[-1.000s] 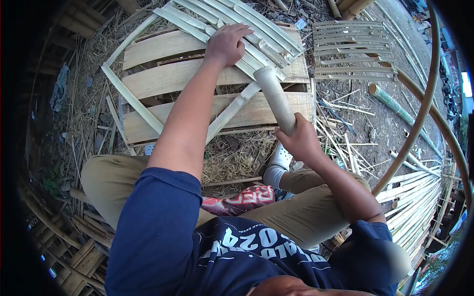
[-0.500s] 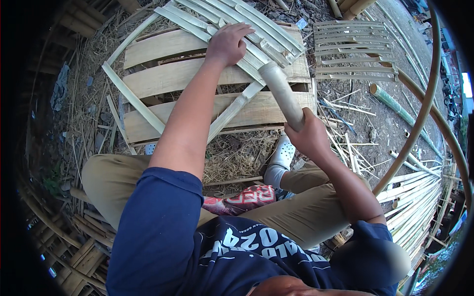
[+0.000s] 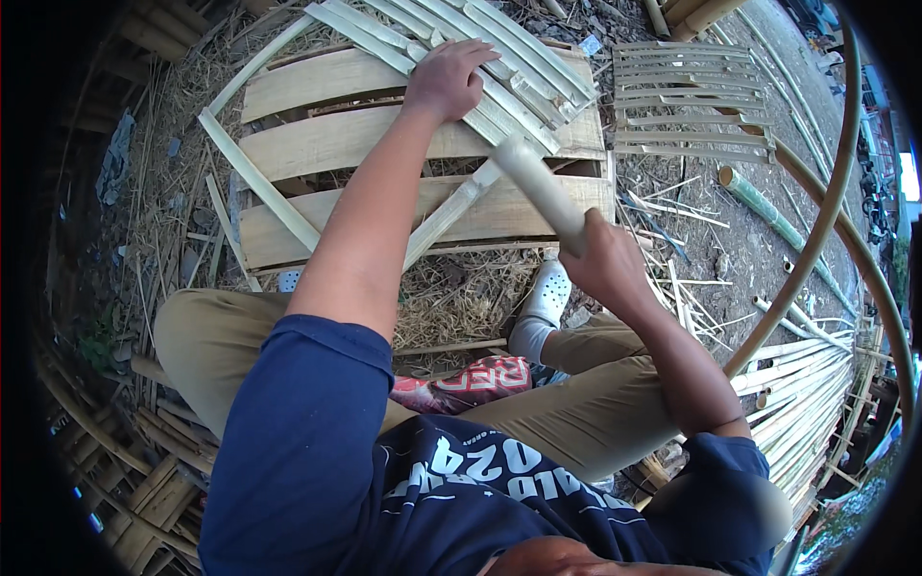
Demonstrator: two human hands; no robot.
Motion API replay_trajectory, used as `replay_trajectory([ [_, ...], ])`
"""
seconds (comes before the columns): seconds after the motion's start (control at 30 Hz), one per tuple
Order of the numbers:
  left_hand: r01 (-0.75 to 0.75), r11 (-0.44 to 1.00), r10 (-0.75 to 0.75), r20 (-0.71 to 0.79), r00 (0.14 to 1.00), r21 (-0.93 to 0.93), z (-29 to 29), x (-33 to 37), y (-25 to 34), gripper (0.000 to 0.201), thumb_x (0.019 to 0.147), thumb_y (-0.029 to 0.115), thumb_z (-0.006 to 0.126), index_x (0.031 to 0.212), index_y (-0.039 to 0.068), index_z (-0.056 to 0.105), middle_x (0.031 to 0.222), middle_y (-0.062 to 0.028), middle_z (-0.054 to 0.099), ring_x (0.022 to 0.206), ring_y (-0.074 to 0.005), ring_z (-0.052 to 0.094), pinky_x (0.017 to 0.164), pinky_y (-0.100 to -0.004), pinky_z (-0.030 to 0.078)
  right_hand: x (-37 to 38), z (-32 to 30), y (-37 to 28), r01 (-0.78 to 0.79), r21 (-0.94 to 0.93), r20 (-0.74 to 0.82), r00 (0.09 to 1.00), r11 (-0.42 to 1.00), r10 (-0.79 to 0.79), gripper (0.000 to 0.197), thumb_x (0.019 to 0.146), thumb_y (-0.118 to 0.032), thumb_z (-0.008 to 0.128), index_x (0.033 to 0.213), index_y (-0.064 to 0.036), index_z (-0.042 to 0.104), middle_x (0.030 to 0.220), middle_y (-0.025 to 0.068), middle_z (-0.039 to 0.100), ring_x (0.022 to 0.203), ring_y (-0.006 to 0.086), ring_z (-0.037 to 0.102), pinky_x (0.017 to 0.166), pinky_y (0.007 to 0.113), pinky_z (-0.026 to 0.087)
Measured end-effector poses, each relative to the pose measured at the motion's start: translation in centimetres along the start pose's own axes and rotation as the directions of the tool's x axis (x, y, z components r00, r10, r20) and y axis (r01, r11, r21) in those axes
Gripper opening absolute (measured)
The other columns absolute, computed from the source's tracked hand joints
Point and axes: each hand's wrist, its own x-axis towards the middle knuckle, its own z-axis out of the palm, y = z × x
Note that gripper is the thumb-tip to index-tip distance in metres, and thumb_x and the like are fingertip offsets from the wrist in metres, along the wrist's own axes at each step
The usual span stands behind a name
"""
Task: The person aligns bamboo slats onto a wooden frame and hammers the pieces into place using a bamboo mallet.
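Split bamboo slats [image 3: 499,113] lie side by side in a slanting panel on a low platform of wide wooden boards [image 3: 365,141]. On top of the slats rests my left hand [image 3: 448,81], its fingers stretched out and pressing down. My right hand [image 3: 605,257] is wrapped round the lower end of a pale, thick wooden club [image 3: 549,195]. The club's far end is blurred and sits beside the slats' near ends; whether it touches them I cannot tell. A separate bamboo strip [image 3: 451,212] slants across the boards below it, and another pale strip [image 3: 259,182] runs along the left.
A finished-looking slatted bamboo panel [image 3: 687,101] lies at the right, beside a green bamboo pole [image 3: 768,204]. Curved poles [image 3: 816,230] arch over the right side. Bundled bamboo strips [image 3: 802,394] fan out below. Straw and shavings [image 3: 456,312] cover the ground before my legs.
The club's far end has swung slightly left and down, now blurred. My left hand has stayed almost in place on the slats.
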Motion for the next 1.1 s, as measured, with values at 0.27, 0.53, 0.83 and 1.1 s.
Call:
replay_trajectory([
  [0.27,-0.015,0.999,0.016,-0.038,0.999,0.034,0.4,-0.1,-1.2,0.046,0.09,0.011,0.055,0.131,0.021,0.073,0.144,-0.0049,0.067,0.136,-0.0231,0.06,0.124,-0.042,0.042,-0.4,0.9,-2.2,-0.137,0.153,-0.06,0.987,0.979,0.147,0.044,0.088,-0.033,0.078,0.104,0.0026,0.058,0.082,0.028,0.072,0.076,0.0466,0.073,0.07,0.054,0.057],
  [0.53,-0.021,1.0,0.021,-0.022,1.0,0.013,0.2,-0.5,-1.5,0.05,0.088,0.007,0.056,0.135,0.018,0.069,0.145,-0.0055,0.066,0.139,-0.0256,0.058,0.126,-0.0458,0.039,1.1,0.4,-1.5,-0.32,0.361,0.174,0.946,0.876,0.274,0.051,0.09,-0.038,0.081,0.108,0.0066,0.062,0.078,0.0188,0.07,0.067,0.0285,0.072,0.063,0.044,0.055],
  [0.83,0.024,0.999,-0.024,0.015,1.0,0.031,0.1,-1.0,-1.0,0.051,0.088,0.006,0.055,0.135,0.018,0.07,0.146,-0.0043,0.066,0.139,-0.0256,0.058,0.126,-0.0449,0.04,0.4,1.7,-2.7,-0.176,0.241,-0.025,0.982,0.954,0.188,0.049,0.091,-0.035,0.077,0.106,0.0076,0.058,0.086,0.0328,0.071,0.081,0.0485,0.073,0.073,0.055,0.056],
  [1.1,-0.014,0.999,0.014,-0.024,1.0,0.031,0.5,-0.3,-1.5,0.05,0.089,0.006,0.055,0.135,0.018,0.069,0.145,-0.0056,0.067,0.139,-0.0251,0.057,0.127,-0.0457,0.038,0.3,2.1,-2.1,-0.229,0.396,0.015,0.97,0.889,0.243,0.055,0.091,-0.038,0.08,0.109,0.0096,0.059,0.073,0.0217,0.068,0.057,0.0268,0.069,0.053,0.043,0.053],
])
